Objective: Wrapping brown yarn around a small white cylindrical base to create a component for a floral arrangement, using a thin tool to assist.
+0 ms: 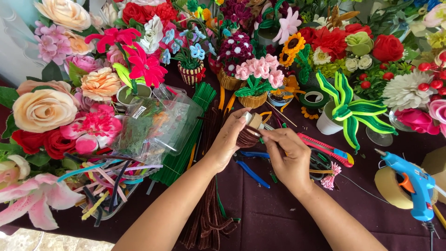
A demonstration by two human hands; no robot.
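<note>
A dark maroon cloth (pixel 278 218) covers the table, and handmade flowers crowd the whole upper half of the frame, leaving a working patch at lower centre.

The left hand (pixel 230 139) grips a small brown coil (pixel 247 136) of pipe cleaner wound round a pale core, fingers curled and pressed on it so it stays steady at centre frame, lifted just above the cloth. The right hand (pixel 288 160) comes in from the right with thumb and forefinger pinched together on a thin stem end at the coil's edge, a hold that suits fine winding.

Supplies lie within arm's reach. Brown stems (pixel 209 218) run down the centre under the left forearm, with a green bundle (pixel 186 139) beside them. Blue pliers (pixel 251 172) sit just below the hands, and a red cutter (pixel 325 148) just right of them. A blue glue gun (pixel 413 186) rests on a tape roll (pixel 390 188) at the right edge, well apart. A clear bag (pixel 158 123) and a tub of mixed stems (pixel 107 186) sit at the left.
</note>
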